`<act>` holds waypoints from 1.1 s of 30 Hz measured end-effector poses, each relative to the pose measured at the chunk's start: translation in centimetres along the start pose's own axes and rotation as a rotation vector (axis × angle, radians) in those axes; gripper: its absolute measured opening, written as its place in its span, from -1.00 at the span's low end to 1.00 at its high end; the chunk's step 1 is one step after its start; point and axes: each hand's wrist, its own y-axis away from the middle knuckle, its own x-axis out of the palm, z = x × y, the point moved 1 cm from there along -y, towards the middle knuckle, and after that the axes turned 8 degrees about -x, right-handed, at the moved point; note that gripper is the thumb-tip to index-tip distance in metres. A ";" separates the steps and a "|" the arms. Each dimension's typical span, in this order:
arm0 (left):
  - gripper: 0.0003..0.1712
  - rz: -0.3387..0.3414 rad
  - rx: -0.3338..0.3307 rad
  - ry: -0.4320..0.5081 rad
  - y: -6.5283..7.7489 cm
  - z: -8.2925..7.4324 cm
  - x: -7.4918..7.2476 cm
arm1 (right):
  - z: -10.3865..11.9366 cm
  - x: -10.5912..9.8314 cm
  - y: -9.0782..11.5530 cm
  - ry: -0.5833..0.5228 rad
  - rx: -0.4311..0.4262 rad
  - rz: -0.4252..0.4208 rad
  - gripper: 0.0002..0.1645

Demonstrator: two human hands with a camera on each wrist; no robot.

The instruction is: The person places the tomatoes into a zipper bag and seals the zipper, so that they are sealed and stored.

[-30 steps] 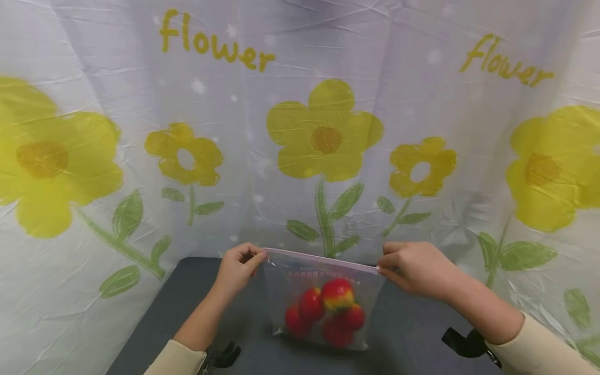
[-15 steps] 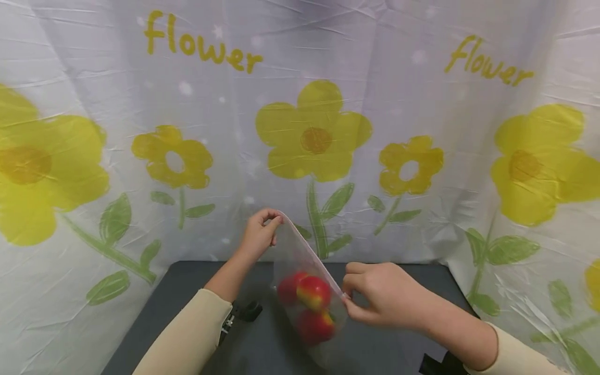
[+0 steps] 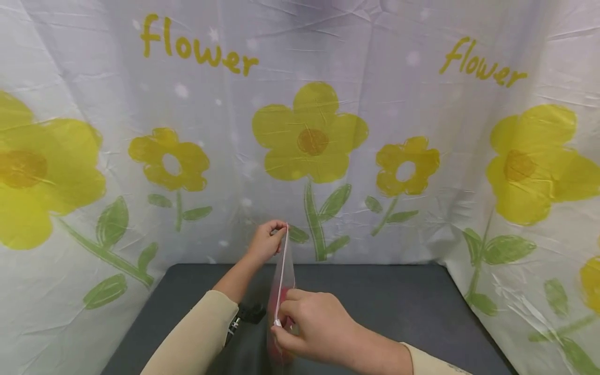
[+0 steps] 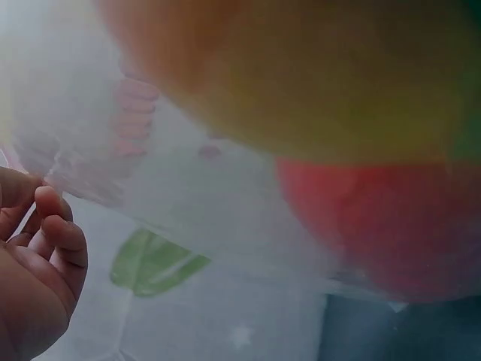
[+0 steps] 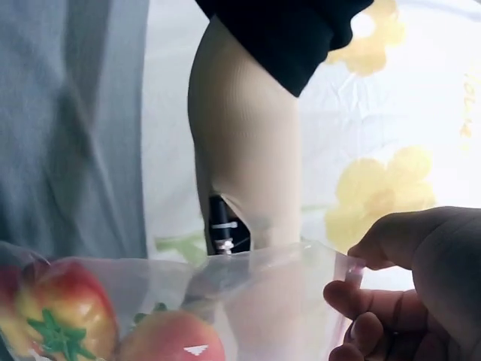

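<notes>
A frosted clear zipper bag [image 3: 288,266] hangs nearly edge-on to the head view, its pinkish zip edge slanting up and away. My left hand [image 3: 266,242] pinches the far top corner between thumb and fingertips. At the near end of the zip, my right hand [image 3: 321,327] pinches the other corner, where a small white slider [image 3: 277,323] shows. Inside lie several red and yellow fruit-like things; one has a green star-shaped top [image 5: 58,334], and another is a rounder reddish one [image 5: 171,340]. From the head view they are mostly hidden behind my right hand.
The dark grey table [image 3: 384,297] lies under both hands. Around it hangs a pale curtain [image 3: 225,114] printed with yellow flowers. A black wrist mount [image 3: 250,313] sits by my left sleeve [image 3: 192,333].
The bag has swung from facing the head camera to nearly edge-on. My right hand has moved left and nearer; my left hand has moved right and farther. Both keep their pinch on the bag.
</notes>
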 end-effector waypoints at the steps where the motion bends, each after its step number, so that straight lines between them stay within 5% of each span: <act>1: -0.75 -0.002 -0.010 -0.002 0.0 0.3 0.0 | 0.0 0.2 0.1 -0.015 0.018 0.013 -0.78; 6: -0.75 -0.018 -0.034 0.010 0.3 1.2 -0.1 | -0.1 0.6 0.7 -0.071 0.078 0.054 -0.77; 16: -0.58 -0.020 -0.045 -0.002 1.4 1.0 -0.7 | -1.7 -0.3 3.5 -0.152 0.238 0.000 -0.80; 25: -0.59 -0.094 -0.110 -0.024 2.4 1.4 -1.9 | -5.6 -1.2 11.0 -0.261 0.560 0.130 -0.78; 33: -0.63 -0.103 -0.119 -0.021 2.6 2.6 -2.7 | -9.0 2.6 18.0 -0.440 0.828 0.295 -0.70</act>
